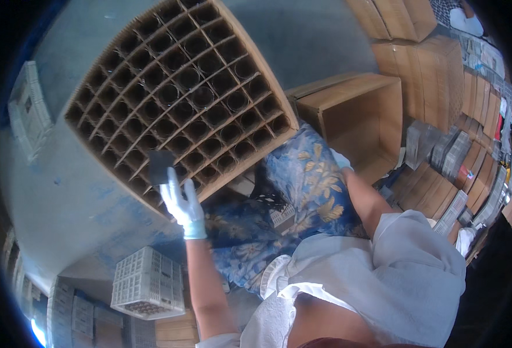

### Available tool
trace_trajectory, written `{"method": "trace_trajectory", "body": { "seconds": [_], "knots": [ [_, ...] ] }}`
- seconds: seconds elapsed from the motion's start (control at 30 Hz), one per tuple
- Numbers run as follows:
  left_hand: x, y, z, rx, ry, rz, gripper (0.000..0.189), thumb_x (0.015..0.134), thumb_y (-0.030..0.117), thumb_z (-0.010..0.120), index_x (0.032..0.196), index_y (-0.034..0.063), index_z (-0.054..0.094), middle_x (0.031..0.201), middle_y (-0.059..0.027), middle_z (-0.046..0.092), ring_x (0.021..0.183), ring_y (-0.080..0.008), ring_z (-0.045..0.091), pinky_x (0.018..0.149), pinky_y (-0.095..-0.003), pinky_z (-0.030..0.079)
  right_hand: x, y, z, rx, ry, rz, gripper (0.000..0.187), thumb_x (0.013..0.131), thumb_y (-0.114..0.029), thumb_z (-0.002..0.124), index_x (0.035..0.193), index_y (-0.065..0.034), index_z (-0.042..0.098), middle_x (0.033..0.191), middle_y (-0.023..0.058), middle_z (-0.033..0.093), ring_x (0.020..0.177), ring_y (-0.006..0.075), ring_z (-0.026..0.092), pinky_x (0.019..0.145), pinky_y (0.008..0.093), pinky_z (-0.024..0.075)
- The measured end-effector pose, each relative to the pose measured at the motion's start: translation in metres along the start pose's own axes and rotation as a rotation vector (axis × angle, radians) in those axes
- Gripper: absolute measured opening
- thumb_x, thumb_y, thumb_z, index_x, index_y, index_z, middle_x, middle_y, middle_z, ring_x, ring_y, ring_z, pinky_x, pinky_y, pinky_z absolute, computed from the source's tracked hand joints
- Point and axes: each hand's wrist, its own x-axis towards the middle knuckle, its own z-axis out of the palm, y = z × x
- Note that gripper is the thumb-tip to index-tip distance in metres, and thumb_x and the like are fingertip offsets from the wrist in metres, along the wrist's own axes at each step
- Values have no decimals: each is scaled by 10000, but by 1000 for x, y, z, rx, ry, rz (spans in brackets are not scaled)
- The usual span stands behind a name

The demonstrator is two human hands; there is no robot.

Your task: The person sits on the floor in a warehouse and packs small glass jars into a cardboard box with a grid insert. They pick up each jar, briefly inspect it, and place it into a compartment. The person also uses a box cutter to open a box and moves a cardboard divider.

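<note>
My left hand [181, 204], in a white glove, is over the near left corner of a large cardboard carton [256, 162]. Its fingers are spread and meet a dark, square-looking piece [160, 167] that covers some of the cells; whether they grip it is unclear. Crossing cardboard dividers [201, 126] split the carton into many cells, several with round rims of what look like glass vessels. Beside my raised knee in blue floral trousers [316, 187], my gloved right hand [342, 159] shows only in part. What its fingers do is hidden.
An open cardboard box [360, 117] stands to the right, below stacked cartons [417, 78]. Grey plastic-looking packs [451, 148] and more cartons line the right side. A white plastic crate [149, 282] is at lower left; another pale crate [29, 111] lies on the floor at far left.
</note>
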Motion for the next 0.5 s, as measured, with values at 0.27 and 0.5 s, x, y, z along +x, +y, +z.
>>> {"method": "trace_trajectory", "body": {
  "seconds": [0.27,0.5],
  "knots": [
    [60,-76,78,173,241,224,576,977,112,685,1519,32,510,1433,-264,550,1320,-428,506,1140,-520,362,25,12,3,434,163,41,363,1048,-286,515,1232,-7,656,1175,123,707,1052,287,665,957,392,527],
    [28,-51,45,-344,303,57,569,1022,124,625,1545,-24,456,1589,-185,458,1446,-271,433,1245,-394,233,-39,-143,-93,131,1171,-639,169,1006,-13,584,1154,-10,665,1125,124,694,1013,243,673,936,367,532]
  ]
}}
